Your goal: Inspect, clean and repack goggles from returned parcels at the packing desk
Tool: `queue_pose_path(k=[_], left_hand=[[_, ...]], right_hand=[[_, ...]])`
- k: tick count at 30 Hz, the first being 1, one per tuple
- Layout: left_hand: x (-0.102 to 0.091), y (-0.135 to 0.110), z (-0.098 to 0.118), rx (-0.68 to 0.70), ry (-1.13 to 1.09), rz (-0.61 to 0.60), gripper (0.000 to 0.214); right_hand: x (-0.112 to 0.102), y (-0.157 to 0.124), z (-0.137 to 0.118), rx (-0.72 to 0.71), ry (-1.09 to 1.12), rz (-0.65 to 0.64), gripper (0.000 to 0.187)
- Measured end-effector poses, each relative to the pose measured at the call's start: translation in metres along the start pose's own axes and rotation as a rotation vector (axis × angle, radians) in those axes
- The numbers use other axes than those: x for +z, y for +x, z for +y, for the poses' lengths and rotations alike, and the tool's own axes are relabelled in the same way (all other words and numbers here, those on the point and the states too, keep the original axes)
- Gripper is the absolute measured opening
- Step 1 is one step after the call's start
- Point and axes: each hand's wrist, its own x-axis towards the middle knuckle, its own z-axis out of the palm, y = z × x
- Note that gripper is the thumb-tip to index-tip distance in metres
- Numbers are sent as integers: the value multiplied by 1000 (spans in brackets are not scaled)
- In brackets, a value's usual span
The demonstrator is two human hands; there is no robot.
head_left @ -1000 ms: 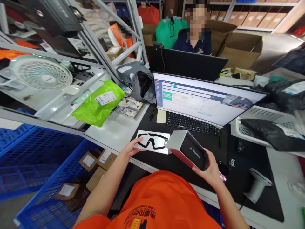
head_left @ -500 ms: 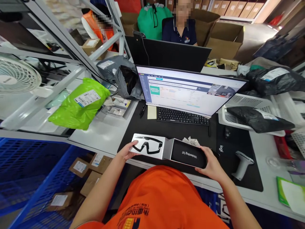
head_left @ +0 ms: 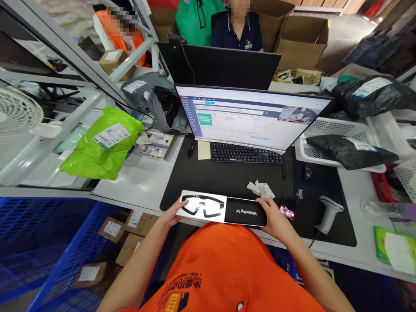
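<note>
A long white box sleeve [head_left: 203, 205] printed with black goggles lies on the black desk mat [head_left: 227, 180] at the desk's near edge. A black inner case [head_left: 247, 212] with white lettering sticks out of its right end. My left hand [head_left: 170, 214] grips the sleeve's left end. My right hand [head_left: 274, 219] holds the right end of the black case, fingers curled over it. A crumpled white paper [head_left: 261, 189] lies just behind the case.
A monitor [head_left: 250, 117] and keyboard [head_left: 246, 153] stand behind the box. A barcode scanner [head_left: 326, 209] and a phone [head_left: 287, 210] lie to the right, a green parcel [head_left: 100, 143] to the left. Blue crates [head_left: 48, 242] sit below left. A person [head_left: 237, 26] sits opposite.
The black case was tilted up in my right hand; it now lies flat, pushed partly into the white sleeve. Both hands drew the box closer to the desk's near edge.
</note>
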Motion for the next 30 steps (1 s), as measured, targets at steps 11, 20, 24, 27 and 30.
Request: queue_pose_path(k=[11,20,24,27,30], left_hand=[[27,15,-1,25,26,-152,67],[58,2,-15,39,-66,-156,85],[52,6,-17,45,-169,-39,77],[43,14,-15,8,-265,76,59],[34,21,-9,23,-365,181,50]], right_hand=[[33,39,-52,-109,263,7,124],[45,55,-63,-121,275,-20,119],[58,62,-53,-170,393,-6,102],[70,66,-44,-132,489,102,81],[79,67,-30,-68,443,145,63]])
